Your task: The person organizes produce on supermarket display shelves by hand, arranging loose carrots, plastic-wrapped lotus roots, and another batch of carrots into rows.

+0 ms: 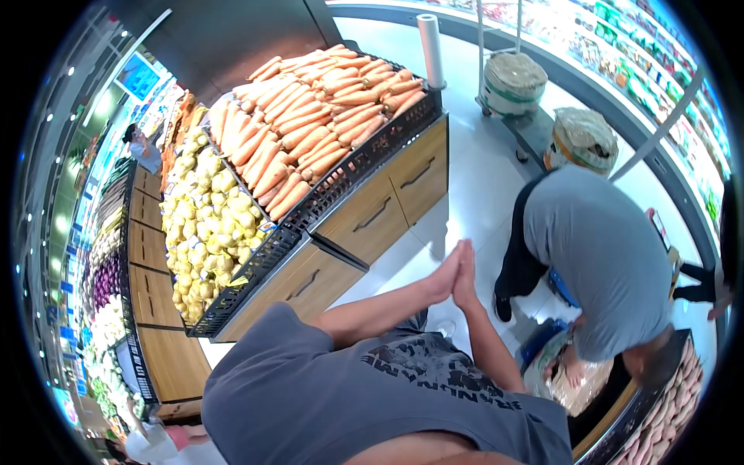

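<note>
Two hands, centre of frame: left hand [443, 279] and right hand [466, 280] pressed together, nothing visible held. Wooden drawers [368, 225] just left of them, left hand nearer; three handles [372, 215] counted. Carrot heap [310, 116], one, upper left of the hands, well apart, too many carrots to count; black crate [372, 159] edge runs lower left to upper right. Alongside, one yellow produce heap [203, 225]. Right: one bending person [597, 248]. Top centre: one upright roll [432, 50]. Upper right: two sacks [513, 84].
</note>
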`<action>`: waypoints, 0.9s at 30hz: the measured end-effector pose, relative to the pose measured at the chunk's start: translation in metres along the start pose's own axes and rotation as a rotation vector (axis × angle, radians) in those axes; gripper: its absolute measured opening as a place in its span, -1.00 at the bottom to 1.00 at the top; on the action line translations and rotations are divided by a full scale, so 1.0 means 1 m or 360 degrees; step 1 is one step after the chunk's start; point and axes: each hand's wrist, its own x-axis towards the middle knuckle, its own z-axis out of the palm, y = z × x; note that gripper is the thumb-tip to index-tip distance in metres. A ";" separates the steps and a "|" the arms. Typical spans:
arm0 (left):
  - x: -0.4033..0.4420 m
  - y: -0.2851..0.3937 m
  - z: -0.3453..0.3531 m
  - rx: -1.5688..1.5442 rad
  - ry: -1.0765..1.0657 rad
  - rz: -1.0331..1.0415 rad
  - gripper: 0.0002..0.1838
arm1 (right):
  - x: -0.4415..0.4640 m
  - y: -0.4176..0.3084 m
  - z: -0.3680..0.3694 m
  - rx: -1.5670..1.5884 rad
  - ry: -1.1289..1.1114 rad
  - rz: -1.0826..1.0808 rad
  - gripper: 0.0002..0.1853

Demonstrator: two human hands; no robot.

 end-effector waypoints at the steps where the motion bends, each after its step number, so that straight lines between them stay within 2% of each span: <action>1: -0.015 0.012 0.034 0.0396 -0.0096 0.0046 -0.37 | -0.007 0.009 -0.011 0.0017 0.0016 0.0026 -0.19; 2: -0.023 0.024 0.059 0.0810 -0.0195 0.0091 -0.41 | -0.009 0.017 -0.020 0.0047 0.0044 0.0042 -0.20; 3: -0.029 0.041 0.084 0.0827 -0.0237 0.0200 -0.41 | -0.013 0.021 -0.024 0.0049 0.0071 0.0020 -0.21; 5: -0.059 0.046 0.098 0.1476 -0.0684 0.0758 -0.41 | -0.029 0.019 -0.026 0.0145 0.0085 0.0021 -0.23; 6: -0.054 0.045 0.097 0.1462 -0.0689 0.0774 -0.41 | -0.027 0.018 -0.027 0.0207 0.0091 0.0003 -0.24; 8: -0.039 0.043 0.073 0.2410 -0.0585 0.1302 -0.44 | -0.015 0.012 -0.024 0.0466 0.0112 -0.0078 -0.26; 9: -0.021 0.032 0.048 0.2395 -0.0579 0.1320 -0.44 | -0.001 -0.009 -0.031 0.0874 0.0080 -0.0002 -0.27; 11: 0.023 0.005 -0.018 0.2175 -0.0166 0.1320 -0.40 | 0.027 -0.056 -0.059 0.2566 0.0008 0.0812 -0.16; 13: 0.050 0.000 -0.057 0.1029 0.0214 0.0236 -0.31 | 0.038 -0.112 -0.071 0.2423 0.0121 0.0806 -0.14; 15: 0.043 0.047 -0.053 0.0199 0.0845 -0.0734 -0.22 | 0.051 -0.121 -0.062 0.2267 0.0240 0.0799 -0.13; 16: 0.055 0.045 -0.069 0.0196 0.0822 -0.0737 -0.22 | 0.059 -0.104 -0.044 0.1820 0.0246 0.0619 -0.15; 17: 0.076 0.042 -0.090 0.0457 0.0731 -0.0567 -0.20 | 0.076 -0.080 -0.023 0.1365 0.0242 0.0427 -0.18; 19: 0.099 0.048 -0.086 0.0476 0.0293 -0.0474 -0.21 | 0.098 -0.022 0.013 0.0440 0.0175 0.0088 -0.23; 20: 0.103 0.068 -0.068 0.0442 0.0295 -0.0468 -0.21 | 0.116 0.010 0.031 0.0386 0.0182 0.0199 -0.24; 22: 0.092 0.119 -0.024 0.0427 0.0296 0.0115 -0.32 | 0.139 0.069 0.055 0.0317 0.0133 0.0321 -0.24; 23: 0.072 0.155 -0.009 0.0392 0.0323 0.0132 -0.32 | 0.155 0.089 0.060 0.0219 0.0095 0.0369 -0.25; 25: 0.041 0.228 0.013 0.0235 -0.0310 0.0321 -0.38 | 0.204 0.135 0.055 -0.0017 0.0025 0.0414 -0.27; 26: 0.032 0.255 0.004 0.0221 -0.0276 0.0352 -0.38 | 0.226 0.143 0.067 -0.0105 -0.0005 0.0441 -0.28; 27: 0.023 0.277 -0.007 0.0364 -0.0269 0.0618 -0.41 | 0.241 0.144 0.082 -0.0190 -0.0028 0.0477 -0.28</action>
